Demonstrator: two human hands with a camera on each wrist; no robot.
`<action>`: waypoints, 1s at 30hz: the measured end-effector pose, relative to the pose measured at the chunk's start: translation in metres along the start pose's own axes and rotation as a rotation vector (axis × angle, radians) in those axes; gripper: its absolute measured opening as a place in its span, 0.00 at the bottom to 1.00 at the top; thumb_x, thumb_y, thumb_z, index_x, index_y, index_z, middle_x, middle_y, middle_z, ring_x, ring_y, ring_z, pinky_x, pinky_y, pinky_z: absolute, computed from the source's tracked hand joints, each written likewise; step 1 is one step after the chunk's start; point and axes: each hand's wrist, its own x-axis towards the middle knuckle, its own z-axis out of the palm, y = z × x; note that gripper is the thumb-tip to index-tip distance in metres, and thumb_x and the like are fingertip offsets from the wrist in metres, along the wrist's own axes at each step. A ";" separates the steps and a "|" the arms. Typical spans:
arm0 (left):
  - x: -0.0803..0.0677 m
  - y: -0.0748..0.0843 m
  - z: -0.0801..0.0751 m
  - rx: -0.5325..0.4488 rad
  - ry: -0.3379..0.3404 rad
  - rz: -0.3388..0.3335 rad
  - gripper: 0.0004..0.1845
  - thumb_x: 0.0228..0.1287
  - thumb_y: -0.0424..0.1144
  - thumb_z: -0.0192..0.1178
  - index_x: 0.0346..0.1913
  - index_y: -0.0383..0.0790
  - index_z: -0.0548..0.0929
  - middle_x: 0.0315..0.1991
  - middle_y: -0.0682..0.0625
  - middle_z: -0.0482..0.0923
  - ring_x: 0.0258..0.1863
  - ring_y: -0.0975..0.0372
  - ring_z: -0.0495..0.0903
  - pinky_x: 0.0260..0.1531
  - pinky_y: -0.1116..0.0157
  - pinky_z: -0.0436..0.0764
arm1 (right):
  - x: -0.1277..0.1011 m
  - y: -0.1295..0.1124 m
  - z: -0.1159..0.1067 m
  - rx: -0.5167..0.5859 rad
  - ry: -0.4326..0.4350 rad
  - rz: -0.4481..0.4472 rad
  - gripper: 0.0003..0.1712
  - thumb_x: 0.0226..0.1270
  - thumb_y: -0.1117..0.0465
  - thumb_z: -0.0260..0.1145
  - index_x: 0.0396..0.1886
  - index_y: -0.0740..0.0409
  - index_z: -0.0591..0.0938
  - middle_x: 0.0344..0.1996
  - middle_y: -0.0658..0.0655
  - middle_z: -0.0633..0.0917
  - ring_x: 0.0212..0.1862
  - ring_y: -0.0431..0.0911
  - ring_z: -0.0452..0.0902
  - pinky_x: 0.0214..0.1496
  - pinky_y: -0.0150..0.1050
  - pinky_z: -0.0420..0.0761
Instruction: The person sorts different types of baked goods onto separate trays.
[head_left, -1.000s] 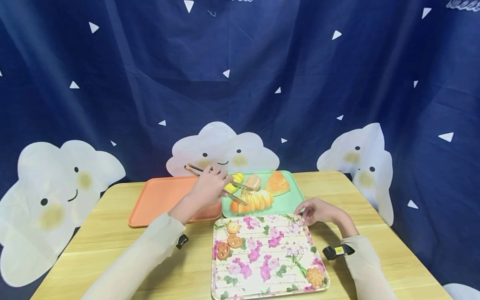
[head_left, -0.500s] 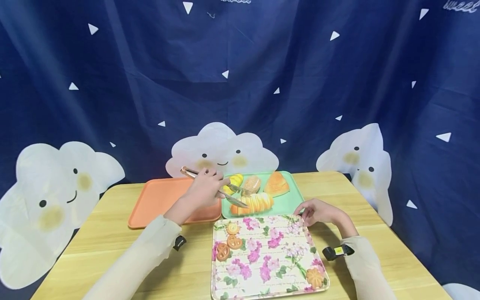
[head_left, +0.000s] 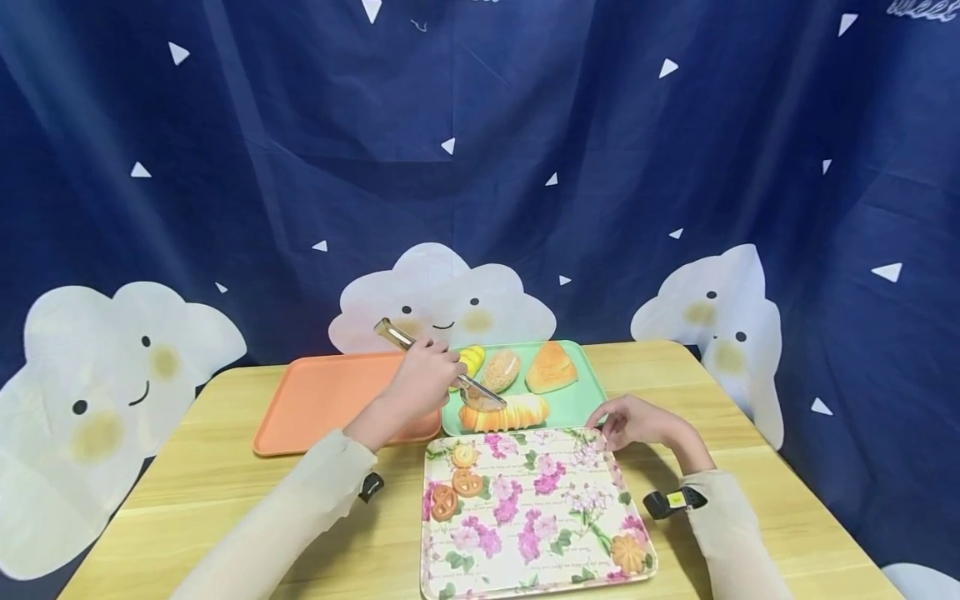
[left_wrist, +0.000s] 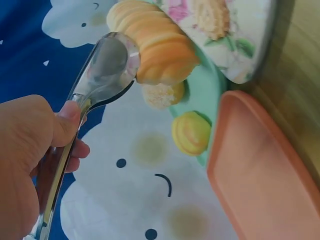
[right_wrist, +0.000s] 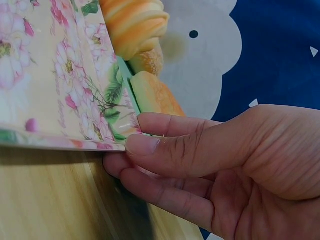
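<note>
My left hand [head_left: 426, 377] grips metal tongs [left_wrist: 112, 60], fingers and thumb wrapped round their arms. The tong ends lie at the left part of a long ridged bread roll [head_left: 531, 410], on the green tray [head_left: 588, 407]; in the left wrist view they overlap the roll's end. Behind the roll are a yellow bun [head_left: 472, 357], a speckled oval bun [head_left: 502, 371] and a triangular bread [head_left: 552, 367]. My right hand [head_left: 639, 420] pinches the far right corner of the floral tray [right_wrist: 75, 100] between thumb and fingers.
An orange tray [head_left: 330, 400] stands left of the green one. On the floral tray, two pretzel cookies [head_left: 467, 483] and a round cookie [head_left: 464, 455] lie at the left, a flower-shaped cookie [head_left: 628, 553] near right. A dark blue curtain [head_left: 480, 167] hangs behind the wooden table [head_left: 202, 492].
The left hand has turned the tongs, so their spread arms now line up one over the other, with the ends at the ridged roll. The right hand stays at the floral tray's corner.
</note>
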 end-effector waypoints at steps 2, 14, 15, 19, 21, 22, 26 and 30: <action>0.002 -0.001 -0.002 0.000 0.001 -0.002 0.06 0.53 0.45 0.77 0.34 0.55 0.91 0.30 0.60 0.86 0.31 0.62 0.75 0.40 0.62 0.72 | 0.001 -0.001 0.000 0.003 0.000 0.004 0.21 0.56 0.82 0.65 0.52 0.73 0.83 0.36 0.75 0.84 0.35 0.55 0.84 0.39 0.37 0.85; 0.004 -0.020 0.015 -0.109 -0.118 -0.101 0.12 0.57 0.46 0.75 0.44 0.54 0.90 0.37 0.57 0.86 0.40 0.58 0.81 0.47 0.57 0.74 | 0.000 -0.002 0.000 0.013 0.001 0.017 0.21 0.57 0.83 0.65 0.52 0.74 0.82 0.36 0.74 0.84 0.35 0.57 0.84 0.40 0.37 0.85; 0.003 -0.022 0.017 -0.103 -0.144 -0.114 0.14 0.58 0.48 0.74 0.47 0.54 0.90 0.40 0.56 0.86 0.43 0.57 0.81 0.47 0.56 0.74 | 0.000 -0.002 0.001 0.014 0.001 0.016 0.21 0.57 0.82 0.65 0.52 0.74 0.82 0.36 0.74 0.84 0.35 0.57 0.84 0.39 0.37 0.85; 0.001 -0.027 0.020 -0.084 -0.227 -0.159 0.22 0.60 0.50 0.73 0.56 0.50 0.85 0.49 0.52 0.85 0.54 0.54 0.80 0.49 0.54 0.73 | -0.001 -0.004 0.001 0.004 0.005 0.011 0.21 0.56 0.83 0.65 0.52 0.74 0.82 0.35 0.74 0.84 0.35 0.55 0.84 0.38 0.36 0.85; -0.002 -0.029 0.021 -0.098 -0.240 -0.176 0.25 0.60 0.50 0.73 0.59 0.48 0.83 0.52 0.51 0.84 0.56 0.53 0.79 0.50 0.54 0.73 | -0.001 -0.004 0.002 0.002 0.006 0.007 0.21 0.56 0.82 0.66 0.51 0.74 0.82 0.35 0.75 0.84 0.34 0.53 0.84 0.38 0.36 0.85; -0.003 -0.029 0.022 -0.106 -0.239 -0.181 0.26 0.59 0.50 0.74 0.59 0.48 0.83 0.52 0.50 0.83 0.56 0.53 0.79 0.50 0.53 0.74 | -0.001 -0.003 0.002 0.001 0.005 0.007 0.21 0.56 0.82 0.66 0.51 0.74 0.82 0.34 0.75 0.84 0.34 0.52 0.84 0.38 0.36 0.85; -0.010 -0.030 0.025 -0.155 -0.216 -0.203 0.29 0.58 0.49 0.75 0.62 0.46 0.82 0.51 0.49 0.82 0.52 0.53 0.78 0.49 0.53 0.75 | -0.001 -0.002 0.003 0.003 0.003 0.001 0.21 0.55 0.82 0.66 0.51 0.75 0.82 0.34 0.77 0.84 0.34 0.51 0.84 0.38 0.36 0.85; -0.016 -0.032 0.025 -0.199 -0.172 -0.222 0.31 0.57 0.48 0.76 0.63 0.46 0.81 0.52 0.49 0.82 0.51 0.52 0.78 0.51 0.51 0.74 | 0.000 -0.001 0.002 0.000 0.005 0.009 0.21 0.54 0.83 0.65 0.51 0.76 0.82 0.34 0.77 0.83 0.34 0.52 0.84 0.37 0.35 0.84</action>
